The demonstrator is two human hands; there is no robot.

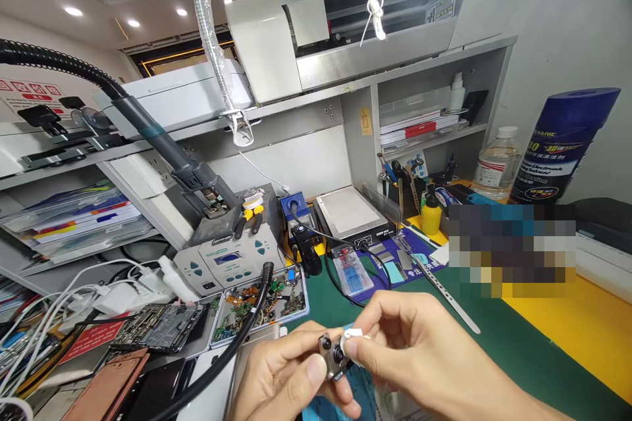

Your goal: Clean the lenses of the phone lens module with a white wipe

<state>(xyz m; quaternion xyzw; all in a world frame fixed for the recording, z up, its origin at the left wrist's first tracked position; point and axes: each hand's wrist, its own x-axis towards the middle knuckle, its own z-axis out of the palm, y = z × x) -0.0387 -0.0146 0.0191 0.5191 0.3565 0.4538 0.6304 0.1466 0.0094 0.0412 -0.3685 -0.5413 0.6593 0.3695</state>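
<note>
My left hand (291,368) pinches a small metal camera module (328,366) between thumb and fingers, its dark round lenses facing up toward me. Thumb and forefinger of my right hand (415,348) close on a small white piece (353,337), which looks soft, like tissue or cloth, though I cannot make out its kind. This white piece touches or nearly touches the module's right side. Under both hands lies something blue (363,395), mostly hidden by the fingers.
Left of my hands, a black hose (237,335) crosses a tray (305,299) of circuit boards. Behind stand a soldering station (227,263) and a heating plate (350,214). Metal tweezers (449,299) lie on the green mat (523,348). A spray can (557,145) stands at right.
</note>
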